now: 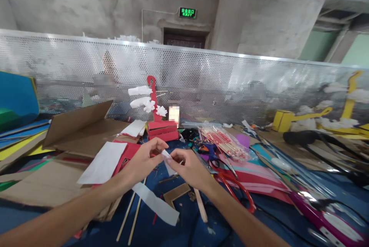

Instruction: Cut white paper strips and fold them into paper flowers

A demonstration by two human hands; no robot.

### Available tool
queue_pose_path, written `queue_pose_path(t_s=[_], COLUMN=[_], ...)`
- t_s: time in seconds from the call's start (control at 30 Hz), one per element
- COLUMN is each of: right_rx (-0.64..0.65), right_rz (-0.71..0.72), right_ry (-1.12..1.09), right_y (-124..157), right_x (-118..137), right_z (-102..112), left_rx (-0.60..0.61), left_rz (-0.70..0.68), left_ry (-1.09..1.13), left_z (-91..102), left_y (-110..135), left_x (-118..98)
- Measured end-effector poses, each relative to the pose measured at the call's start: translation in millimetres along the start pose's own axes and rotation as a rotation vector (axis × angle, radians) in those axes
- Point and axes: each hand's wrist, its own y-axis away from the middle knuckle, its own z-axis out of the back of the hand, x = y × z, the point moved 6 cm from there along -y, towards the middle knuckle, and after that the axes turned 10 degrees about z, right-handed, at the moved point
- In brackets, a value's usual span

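Observation:
My left hand (pixel 151 155) and my right hand (pixel 187 166) meet over the middle of the table, both pinching a small piece of white paper (pixel 169 165). It hangs down a little between them, and the fingers partly hide it. Below it a curved white paper strip (pixel 158 203) lies beside two thin wooden sticks (pixel 134 212). Left of my left hand, a white paper sheet (pixel 104 162) rests on cardboard and red pieces. Just beyond my hands stands a red cardboard model (pixel 163 130) with white paper flowers (pixel 149 106) on its upright stem.
Scissors with red handles (pixel 239 193) and a purple tool (pixel 325 216) with a cord lie at the right. A plastic bag of sticks (pixel 226 143) sits behind them. Brown cardboard (pixel 37 185) covers the left. A perforated metal panel (pixel 207 85) closes off the back; yellow models (pixel 284 120) stand far right.

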Motion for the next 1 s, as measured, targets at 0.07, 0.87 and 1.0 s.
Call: queue_pose_path(t_s=[0.07,0.87,1.0], right_rx=[0.0,0.135,0.136], right_rz=[-0.007,-0.056,-0.035], right_ry=[-0.007,0.128,0.216], right_y=[0,7,7], right_x=[0,-14,-11], right_z=[0,-2,0], left_rx=[0.008,0.129,0.104], left_rz=[-0.003,-0.038,-0.022], left_ry=[-0.026,-0.356,-0.444], left_z=[-1.7,-7.4,-5.3], left_y=[1,4,4], left_x=[-1,9,9])
